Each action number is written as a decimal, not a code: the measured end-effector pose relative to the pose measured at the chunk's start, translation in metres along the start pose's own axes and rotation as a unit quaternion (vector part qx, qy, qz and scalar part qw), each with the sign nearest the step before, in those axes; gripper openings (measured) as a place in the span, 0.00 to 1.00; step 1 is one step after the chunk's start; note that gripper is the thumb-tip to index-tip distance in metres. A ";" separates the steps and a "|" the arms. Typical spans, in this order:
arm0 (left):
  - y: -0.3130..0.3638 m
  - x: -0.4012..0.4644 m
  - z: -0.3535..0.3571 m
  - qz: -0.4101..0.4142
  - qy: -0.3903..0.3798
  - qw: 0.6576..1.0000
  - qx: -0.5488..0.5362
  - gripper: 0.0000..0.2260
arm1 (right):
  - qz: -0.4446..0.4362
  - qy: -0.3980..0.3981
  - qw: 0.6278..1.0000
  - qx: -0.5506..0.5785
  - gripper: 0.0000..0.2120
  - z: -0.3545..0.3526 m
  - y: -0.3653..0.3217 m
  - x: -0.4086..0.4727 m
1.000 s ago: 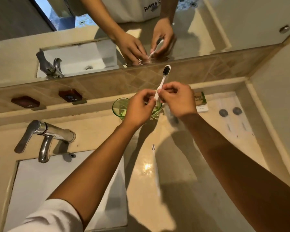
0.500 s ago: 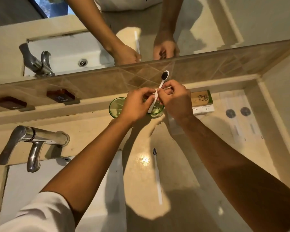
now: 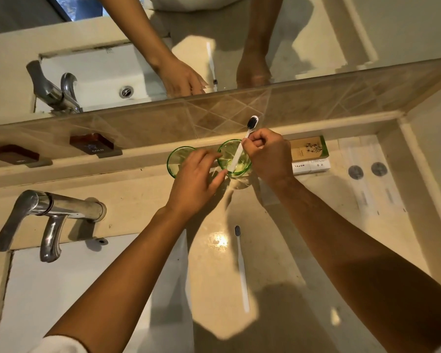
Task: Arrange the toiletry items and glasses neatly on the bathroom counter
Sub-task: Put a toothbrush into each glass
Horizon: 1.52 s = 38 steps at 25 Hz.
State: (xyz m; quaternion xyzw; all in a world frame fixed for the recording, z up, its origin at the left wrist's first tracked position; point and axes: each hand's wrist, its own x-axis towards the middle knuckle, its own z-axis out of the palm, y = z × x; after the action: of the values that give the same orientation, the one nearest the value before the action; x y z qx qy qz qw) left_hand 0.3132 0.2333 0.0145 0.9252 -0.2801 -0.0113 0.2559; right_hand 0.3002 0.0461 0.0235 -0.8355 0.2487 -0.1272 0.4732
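Two green glasses stand side by side at the back of the counter, the left glass (image 3: 176,155) and the right glass (image 3: 228,151). A white toothbrush with dark bristles (image 3: 243,146) stands tilted in the right glass, bristles up, and my right hand (image 3: 270,156) pinches its handle. My left hand (image 3: 196,179) hovers between the two glasses with fingers spread, fingertips near the right glass's rim, holding nothing. A second white toothbrush (image 3: 241,266) lies flat on the counter nearer me.
A small hotel box (image 3: 309,156) sits right of the glasses, and two flat wrapped packets (image 3: 372,182) lie further right. The chrome faucet (image 3: 49,212) and white sink (image 3: 87,289) are on the left. Mirror and tiled backsplash (image 3: 163,123) rise behind.
The toothbrush handle has gone down into the right glass. My left hand has let go of it and opened beside the glass; the right hand still holds it.
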 end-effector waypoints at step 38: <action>-0.003 -0.026 -0.002 -0.061 -0.038 0.997 0.015 0.17 | 0.035 -0.016 0.999 -0.020 0.07 -0.002 0.013 0.004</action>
State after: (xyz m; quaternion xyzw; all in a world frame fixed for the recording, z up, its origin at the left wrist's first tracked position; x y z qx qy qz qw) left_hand 0.2927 0.2499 0.0116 0.9433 -0.2327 -0.0579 0.2296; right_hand 0.2988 0.0366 0.0130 -0.8377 0.2727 -0.0923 0.4640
